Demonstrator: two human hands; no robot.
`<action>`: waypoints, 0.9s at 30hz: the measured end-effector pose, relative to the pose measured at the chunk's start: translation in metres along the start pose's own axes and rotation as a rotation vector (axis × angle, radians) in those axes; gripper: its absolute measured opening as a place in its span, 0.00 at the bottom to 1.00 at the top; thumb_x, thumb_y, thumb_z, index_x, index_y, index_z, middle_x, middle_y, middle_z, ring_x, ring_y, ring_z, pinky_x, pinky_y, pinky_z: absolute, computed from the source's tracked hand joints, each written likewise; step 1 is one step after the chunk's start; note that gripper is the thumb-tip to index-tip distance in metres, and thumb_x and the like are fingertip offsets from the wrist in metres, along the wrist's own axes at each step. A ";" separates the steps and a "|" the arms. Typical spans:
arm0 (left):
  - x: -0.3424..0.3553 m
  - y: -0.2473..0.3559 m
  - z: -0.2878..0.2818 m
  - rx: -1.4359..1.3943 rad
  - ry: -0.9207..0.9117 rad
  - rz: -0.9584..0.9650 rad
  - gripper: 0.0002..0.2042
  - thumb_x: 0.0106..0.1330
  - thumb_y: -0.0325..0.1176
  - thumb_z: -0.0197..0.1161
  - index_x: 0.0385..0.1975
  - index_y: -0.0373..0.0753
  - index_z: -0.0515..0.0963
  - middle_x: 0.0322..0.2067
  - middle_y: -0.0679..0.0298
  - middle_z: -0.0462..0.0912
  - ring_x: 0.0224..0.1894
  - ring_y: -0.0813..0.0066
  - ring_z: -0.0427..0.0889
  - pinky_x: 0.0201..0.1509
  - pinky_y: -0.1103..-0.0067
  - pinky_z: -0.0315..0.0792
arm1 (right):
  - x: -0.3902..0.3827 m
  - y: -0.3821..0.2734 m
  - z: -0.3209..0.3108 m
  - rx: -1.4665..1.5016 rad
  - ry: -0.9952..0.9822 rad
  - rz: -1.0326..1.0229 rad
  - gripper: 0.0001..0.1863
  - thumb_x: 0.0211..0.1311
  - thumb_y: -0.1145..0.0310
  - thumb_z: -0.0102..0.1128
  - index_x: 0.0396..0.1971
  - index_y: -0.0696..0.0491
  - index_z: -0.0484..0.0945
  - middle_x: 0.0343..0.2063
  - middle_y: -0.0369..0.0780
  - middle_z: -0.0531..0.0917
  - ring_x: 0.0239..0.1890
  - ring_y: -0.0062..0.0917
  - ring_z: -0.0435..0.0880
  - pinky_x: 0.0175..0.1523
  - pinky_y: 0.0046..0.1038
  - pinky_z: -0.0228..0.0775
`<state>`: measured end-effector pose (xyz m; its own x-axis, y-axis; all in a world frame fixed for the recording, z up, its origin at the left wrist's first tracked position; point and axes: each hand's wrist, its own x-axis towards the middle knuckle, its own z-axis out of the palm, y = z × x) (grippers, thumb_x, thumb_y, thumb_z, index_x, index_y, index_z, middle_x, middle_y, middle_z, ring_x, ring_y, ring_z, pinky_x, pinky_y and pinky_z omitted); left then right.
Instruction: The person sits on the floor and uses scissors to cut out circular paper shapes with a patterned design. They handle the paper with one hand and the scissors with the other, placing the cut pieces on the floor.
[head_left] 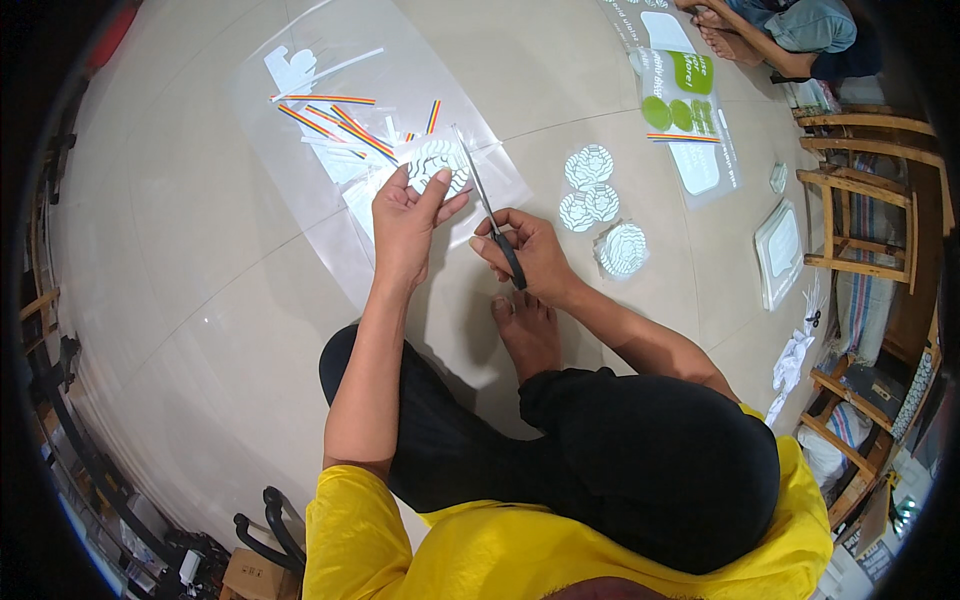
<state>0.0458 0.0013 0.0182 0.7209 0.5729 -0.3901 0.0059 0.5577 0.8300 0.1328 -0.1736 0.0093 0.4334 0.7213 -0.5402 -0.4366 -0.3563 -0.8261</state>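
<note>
Sitting cross-legged on a pale tiled floor (180, 250). Left hand (405, 225) pinching a round patterned sticker (437, 163) on clear film, fingers closed on its near edge, held just above the floor. Right hand (525, 255) wrapped around black-handled scissors (490, 215), blades narrowly parted beside the sticker's right edge. Farther left, rainbow-striped strips (335, 118) on a clear plastic sheet (300, 70). Right of the hands, three cut round stickers (595, 195) on the floor; beyond, a green printed sheet (685, 100).
</note>
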 end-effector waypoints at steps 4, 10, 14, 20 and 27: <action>-0.001 0.000 0.000 -0.003 0.016 0.001 0.17 0.77 0.27 0.65 0.61 0.28 0.75 0.48 0.57 0.89 0.48 0.67 0.91 0.54 0.74 0.88 | 0.003 -0.004 0.003 0.017 0.015 -0.010 0.17 0.68 0.62 0.76 0.46 0.56 0.81 0.21 0.29 0.80 0.21 0.10 0.72 0.27 0.18 0.61; -0.001 -0.001 0.001 -0.021 -0.005 0.000 0.18 0.77 0.27 0.64 0.62 0.27 0.74 0.48 0.57 0.88 0.49 0.67 0.90 0.55 0.73 0.87 | 0.008 -0.006 0.000 0.014 0.001 -0.027 0.18 0.67 0.61 0.77 0.46 0.56 0.80 0.21 0.30 0.80 0.21 0.10 0.72 0.26 0.18 0.61; -0.001 -0.001 0.001 -0.006 -0.008 -0.007 0.18 0.77 0.27 0.64 0.62 0.28 0.74 0.49 0.58 0.87 0.49 0.67 0.90 0.56 0.73 0.87 | 0.009 -0.005 0.000 0.039 -0.001 0.009 0.17 0.67 0.61 0.77 0.45 0.55 0.80 0.21 0.30 0.80 0.21 0.11 0.72 0.26 0.18 0.61; -0.002 0.000 0.003 -0.005 -0.011 -0.013 0.17 0.76 0.29 0.66 0.60 0.29 0.75 0.48 0.58 0.87 0.48 0.69 0.90 0.54 0.74 0.87 | 0.017 -0.008 0.001 0.090 0.010 -0.047 0.16 0.67 0.62 0.78 0.42 0.55 0.80 0.20 0.30 0.79 0.19 0.11 0.71 0.24 0.18 0.58; 0.000 -0.003 -0.003 0.005 -0.018 -0.025 0.18 0.76 0.29 0.66 0.61 0.29 0.75 0.47 0.59 0.88 0.47 0.70 0.90 0.53 0.76 0.87 | 0.021 -0.007 -0.001 0.046 -0.002 -0.048 0.16 0.67 0.62 0.78 0.43 0.55 0.81 0.19 0.30 0.79 0.19 0.11 0.71 0.23 0.19 0.57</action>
<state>0.0436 0.0012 0.0149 0.7325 0.5483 -0.4034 0.0273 0.5684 0.8223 0.1456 -0.1564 0.0036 0.4529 0.7382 -0.4999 -0.4513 -0.2938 -0.8426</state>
